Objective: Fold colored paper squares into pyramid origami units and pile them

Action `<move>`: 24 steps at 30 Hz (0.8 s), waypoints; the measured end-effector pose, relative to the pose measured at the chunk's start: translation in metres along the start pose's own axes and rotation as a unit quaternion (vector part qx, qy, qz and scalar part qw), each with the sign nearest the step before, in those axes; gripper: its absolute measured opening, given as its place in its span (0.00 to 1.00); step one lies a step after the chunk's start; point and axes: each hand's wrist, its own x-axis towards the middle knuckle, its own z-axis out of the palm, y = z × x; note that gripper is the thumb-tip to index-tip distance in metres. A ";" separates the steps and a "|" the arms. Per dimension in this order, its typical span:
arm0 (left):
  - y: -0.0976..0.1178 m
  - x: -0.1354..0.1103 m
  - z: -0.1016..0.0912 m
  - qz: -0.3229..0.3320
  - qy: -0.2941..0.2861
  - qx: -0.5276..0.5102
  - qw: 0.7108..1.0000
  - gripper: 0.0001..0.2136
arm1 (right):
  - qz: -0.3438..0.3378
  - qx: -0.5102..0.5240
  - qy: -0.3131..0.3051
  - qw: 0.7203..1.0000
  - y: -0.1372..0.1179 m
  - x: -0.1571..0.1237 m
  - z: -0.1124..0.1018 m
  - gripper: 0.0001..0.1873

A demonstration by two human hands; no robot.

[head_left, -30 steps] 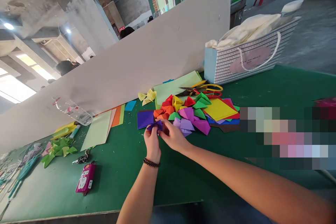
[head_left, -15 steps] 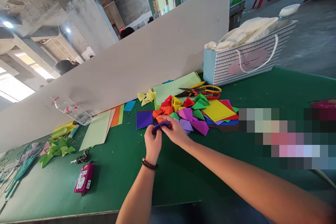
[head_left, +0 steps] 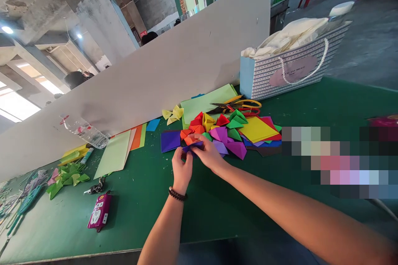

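Between my fingertips is a small piece of folded purple paper. My left hand pinches its left end, and my right hand grips it from the right, with the fingers partly covering it. Just left of the paper lies a flat stack of dark purple paper squares. Beyond my hands sits a cluster of folded paper pieces in red, orange, yellow, green and purple. To the right of the cluster, a yellow paper square tops a pile of coloured sheets.
Scissors lie on pale green sheets near the white partition. A striped paper bag stands back right. Leftward are a plastic bottle, more paper sheets, keys, a magenta packet and green paper scraps.
The purple paper has tilted and shows more of its face above my left fingers. My right hand has shifted slightly; both hands still hold the paper.
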 end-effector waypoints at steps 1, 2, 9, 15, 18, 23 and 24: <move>0.000 0.000 0.001 -0.002 -0.002 -0.003 1.000 0.04 | 0.001 0.005 0.003 1.000 -0.001 0.000 0.000 0.19; -0.001 -0.001 0.002 -0.004 -0.005 -0.006 1.000 0.03 | 0.002 0.010 0.006 1.000 -0.002 -0.001 0.000 0.19; -0.007 -0.001 0.005 -0.009 -0.015 -0.040 0.999 0.04 | 0.017 0.043 0.003 0.999 -0.007 -0.003 0.002 0.20; -0.007 0.001 0.002 -0.001 -0.009 -0.052 0.999 0.04 | 0.029 0.068 -0.030 0.997 -0.012 -0.003 0.002 0.23; -0.006 0.001 0.001 0.004 -0.008 -0.047 0.999 0.04 | 0.036 0.078 -0.039 0.996 -0.013 -0.003 0.002 0.24; -0.004 -0.001 0.000 0.016 -0.013 -0.023 1.000 0.04 | 0.048 0.091 -0.039 0.994 -0.018 -0.005 0.001 0.23; -0.004 -0.001 0.000 0.018 -0.013 -0.017 1.000 0.05 | 0.050 0.092 -0.039 0.994 -0.019 -0.005 0.000 0.23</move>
